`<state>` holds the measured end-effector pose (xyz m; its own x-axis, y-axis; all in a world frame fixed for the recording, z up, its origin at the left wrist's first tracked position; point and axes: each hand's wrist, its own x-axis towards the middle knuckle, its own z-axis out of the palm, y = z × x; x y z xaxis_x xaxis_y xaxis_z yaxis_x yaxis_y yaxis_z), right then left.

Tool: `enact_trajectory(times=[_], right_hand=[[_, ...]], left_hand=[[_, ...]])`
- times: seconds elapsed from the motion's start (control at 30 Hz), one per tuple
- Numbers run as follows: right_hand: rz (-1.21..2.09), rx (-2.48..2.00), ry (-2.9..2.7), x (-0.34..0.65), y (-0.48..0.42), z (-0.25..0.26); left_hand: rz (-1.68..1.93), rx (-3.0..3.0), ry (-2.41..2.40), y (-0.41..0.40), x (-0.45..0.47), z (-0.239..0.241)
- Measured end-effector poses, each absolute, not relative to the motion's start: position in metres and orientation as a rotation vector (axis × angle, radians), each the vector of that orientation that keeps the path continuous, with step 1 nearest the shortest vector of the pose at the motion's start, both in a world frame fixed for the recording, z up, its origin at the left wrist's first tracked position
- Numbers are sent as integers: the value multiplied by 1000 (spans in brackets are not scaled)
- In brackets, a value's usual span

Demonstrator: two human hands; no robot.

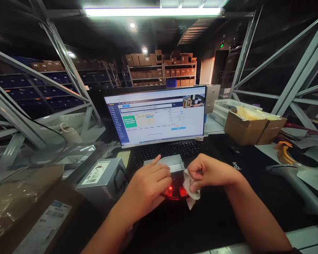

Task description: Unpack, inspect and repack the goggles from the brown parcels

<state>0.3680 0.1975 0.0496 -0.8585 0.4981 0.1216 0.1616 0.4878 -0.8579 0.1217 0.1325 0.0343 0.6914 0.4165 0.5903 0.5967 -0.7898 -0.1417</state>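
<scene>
Pinched between the right hand's (214, 173) thumb and fingers is a small white slip (191, 187), crumpled at its lower edge, held just beside a glowing red scanner (174, 190) on the black mat (222, 211). Left hand (148, 185) rests palm down with fingers loosely curled on a small grey box (172, 163), which sits touching the near edge of the keyboard (165, 150), below the monitor (159, 114); it grips nothing that I can see. To do this well, I'd judge the slip wants flattening and turning square to the red light, with the box held steady meanwhile. The box's long axis runs left to right, parallel to the keyboard, open side up. The slip hangs roughly upright, its lower end pointing down toward the mat.
</scene>
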Motion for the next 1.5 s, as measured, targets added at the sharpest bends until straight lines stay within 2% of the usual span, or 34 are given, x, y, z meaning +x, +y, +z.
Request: enact_trajectory(times=[0.17, 0.27, 0.43, 0.6, 0.87, 1.0, 1.33, 1.5], right_hand=[[1083, -910, -2260, 334, 170, 43], [1135, -784, -2279, 339, 174, 42], [1409, -407, -2236, 371, 198, 47], [1488, -431, -2026, 374, 204, 53], [1257, -548, -1598, 383, 224, 47], [1192, -557, -1436, 399, 226, 50], [1238, -553, -1638, 373, 181, 61], [1377, -633, -2055, 368, 174, 55]], left_hand=[[-776, -2524, -739, 137, 127, 28], [-791, -2528, -737, 135, 124, 31], [-853, -2572, -751, 127, 114, 43], [-984, -2561, -758, 131, 115, 43], [-1207, -2561, -769, 138, 111, 45], [-1207, -2550, -772, 135, 109, 48], [-1067, -2584, -802, 134, 108, 46], [-940, -2648, -804, 138, 109, 44]])
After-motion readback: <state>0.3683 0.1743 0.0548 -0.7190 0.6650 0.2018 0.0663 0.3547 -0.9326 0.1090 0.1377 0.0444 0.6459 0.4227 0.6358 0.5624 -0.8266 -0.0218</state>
